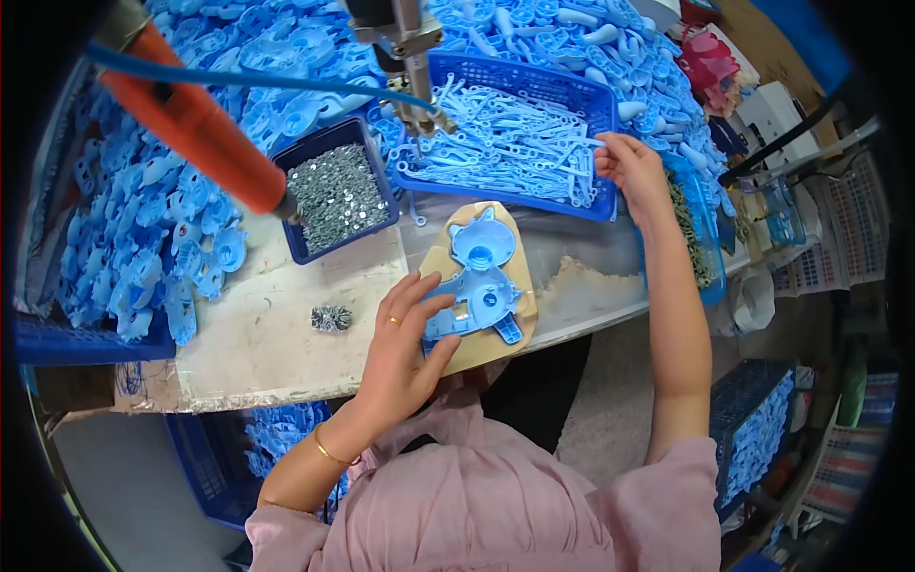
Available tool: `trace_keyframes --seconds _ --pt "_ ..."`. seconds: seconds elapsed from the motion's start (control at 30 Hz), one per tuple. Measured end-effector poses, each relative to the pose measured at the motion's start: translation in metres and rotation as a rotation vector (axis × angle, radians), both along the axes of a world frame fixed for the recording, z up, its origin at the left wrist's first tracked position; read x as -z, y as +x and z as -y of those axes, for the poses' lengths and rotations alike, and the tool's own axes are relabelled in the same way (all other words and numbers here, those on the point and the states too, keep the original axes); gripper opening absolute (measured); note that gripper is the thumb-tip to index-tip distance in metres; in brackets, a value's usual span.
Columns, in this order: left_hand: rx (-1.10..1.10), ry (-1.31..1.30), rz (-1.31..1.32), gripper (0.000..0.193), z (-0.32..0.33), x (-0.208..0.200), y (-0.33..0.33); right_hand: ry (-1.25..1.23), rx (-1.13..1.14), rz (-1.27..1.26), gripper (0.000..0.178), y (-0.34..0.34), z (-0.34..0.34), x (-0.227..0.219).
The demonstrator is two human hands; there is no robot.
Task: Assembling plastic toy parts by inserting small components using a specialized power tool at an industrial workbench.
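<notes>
A light-blue plastic toy shell (491,296), shaped like an animal with an eared head, lies hollow side up in a tan fixture board (519,224) at the table's front edge. My left hand (405,334) is at the shell's left side, fingers spread and fingertips at its edge; its thumb reaches over the fixture. Out to the right, my right hand (629,170) is at the right end of a blue basket (610,105) full of thin light-blue plastic rods (515,133) with ringed ends. Its thumb and index finger pinch one rod's end.
A screwdriver head (415,95) hangs above the basket, and an orange power screwdriver (195,119) with a blue hose at upper left. A dark-blue bin (338,191) holds small metal screws. Several screws lie piled (331,318) on the table. Heaps of blue shells (143,210) lie left and behind.
</notes>
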State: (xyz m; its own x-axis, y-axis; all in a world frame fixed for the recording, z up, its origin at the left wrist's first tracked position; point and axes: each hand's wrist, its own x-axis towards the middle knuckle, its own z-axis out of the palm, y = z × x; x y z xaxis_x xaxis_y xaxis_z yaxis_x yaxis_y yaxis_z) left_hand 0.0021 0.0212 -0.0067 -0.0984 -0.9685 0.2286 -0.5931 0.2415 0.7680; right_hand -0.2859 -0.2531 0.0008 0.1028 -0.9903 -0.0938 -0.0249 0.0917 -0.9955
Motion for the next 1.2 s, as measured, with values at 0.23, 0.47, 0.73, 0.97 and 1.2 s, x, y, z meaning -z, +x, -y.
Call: trace_keyframes --seconds 0.23,0.47,0.73,0.97,1.2 --pt "0.0 0.089 -0.415 0.037 0.027 -0.017 -0.038 -0.127 -0.233 0.067 0.025 0.044 -0.138 -0.011" --pt "-0.114 0.452 -1.013 0.04 0.046 -0.014 -0.058 -0.622 -0.317 -0.358 0.023 0.044 -0.204 -0.007" --pt "0.042 0.492 -0.859 0.04 0.033 -0.02 -0.053 -0.517 0.245 -1.164 0.015 -0.144 -0.088 0.022" --pt "0.113 0.469 -0.788 0.037 0.03 -0.015 -0.052 -0.525 0.102 -1.084 0.016 -0.182 -0.054 0.047" --pt "0.063 0.606 -0.766 0.022 0.031 -0.018 -0.042 -0.117 0.041 -0.45 0.02 -0.154 -0.066 0.028"
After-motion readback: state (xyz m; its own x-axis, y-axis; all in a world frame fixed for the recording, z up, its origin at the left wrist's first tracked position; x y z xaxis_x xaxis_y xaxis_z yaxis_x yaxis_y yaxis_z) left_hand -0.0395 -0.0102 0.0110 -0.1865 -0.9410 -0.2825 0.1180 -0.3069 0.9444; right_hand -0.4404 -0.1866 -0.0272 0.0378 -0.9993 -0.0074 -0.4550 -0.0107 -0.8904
